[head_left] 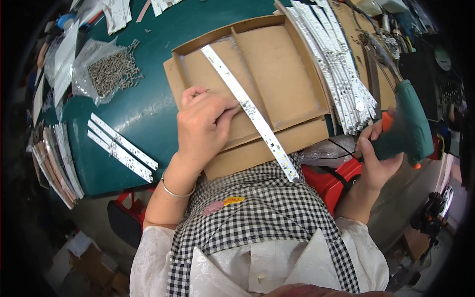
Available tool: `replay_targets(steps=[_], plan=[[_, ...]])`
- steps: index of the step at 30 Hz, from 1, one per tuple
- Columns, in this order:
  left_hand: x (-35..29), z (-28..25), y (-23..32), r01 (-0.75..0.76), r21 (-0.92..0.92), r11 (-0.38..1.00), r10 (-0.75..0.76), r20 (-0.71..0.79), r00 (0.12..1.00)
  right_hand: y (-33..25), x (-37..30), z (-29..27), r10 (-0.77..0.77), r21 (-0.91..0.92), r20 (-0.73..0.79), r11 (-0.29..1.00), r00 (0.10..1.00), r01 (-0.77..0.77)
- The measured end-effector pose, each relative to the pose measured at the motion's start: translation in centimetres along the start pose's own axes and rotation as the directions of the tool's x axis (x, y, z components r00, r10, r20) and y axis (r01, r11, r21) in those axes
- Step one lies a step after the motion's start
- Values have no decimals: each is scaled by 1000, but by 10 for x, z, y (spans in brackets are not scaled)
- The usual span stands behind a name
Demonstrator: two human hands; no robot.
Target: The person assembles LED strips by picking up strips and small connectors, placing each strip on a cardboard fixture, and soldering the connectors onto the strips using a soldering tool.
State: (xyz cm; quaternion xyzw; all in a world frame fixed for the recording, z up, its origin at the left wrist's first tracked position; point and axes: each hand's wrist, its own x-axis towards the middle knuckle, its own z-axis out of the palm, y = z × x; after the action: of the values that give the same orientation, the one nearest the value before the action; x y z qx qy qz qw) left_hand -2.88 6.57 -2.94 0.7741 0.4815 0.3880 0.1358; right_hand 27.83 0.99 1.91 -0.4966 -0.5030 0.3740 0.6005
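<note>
A long white LED strip board lies slantwise across a shallow cardboard box, its near end overhanging the front rim towards my checked apron. My left hand is over the box, thumb and fingers pinched at the strip's middle edge. What sits in that pinch is too small to make out. At the far right, my right hand grips a dark green pistol-shaped tool with orange parts. A slim metal end of this tool points up and away from me.
Several white boards are stacked along the box's right side. Left on the green table lie a few short strips, more stacked strips, and a plastic bag spilling small metal parts. A red stool stands below.
</note>
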Motion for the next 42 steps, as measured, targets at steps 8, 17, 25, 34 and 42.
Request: replay_targets(steps=[8, 17, 25, 34, 42], plan=[[7, -13, 17, -11, 109, 994, 6, 45, 999, 21, 24, -19, -217, -460, -217, 883, 952, 96], [3, -10, 64, -433, -76, 898, 422, 430, 798, 25, 64, -7, -224, -892, 41, 432, 974, 137], [-4, -47, 79, -564, 84, 821, 502, 364, 785, 66, 77, -59, -173, -729, -6, 675, 985, 114], [-46, -141, 25, -231, 410, 882, 52, 404, 913, 0, 41, -13, -222, -339, -163, 928, 961, 157], [-60, -151, -25, -156, 531, 833, -98, 418, 903, -10, -5, 10, 91, 41, 154, 994, 984, -98]])
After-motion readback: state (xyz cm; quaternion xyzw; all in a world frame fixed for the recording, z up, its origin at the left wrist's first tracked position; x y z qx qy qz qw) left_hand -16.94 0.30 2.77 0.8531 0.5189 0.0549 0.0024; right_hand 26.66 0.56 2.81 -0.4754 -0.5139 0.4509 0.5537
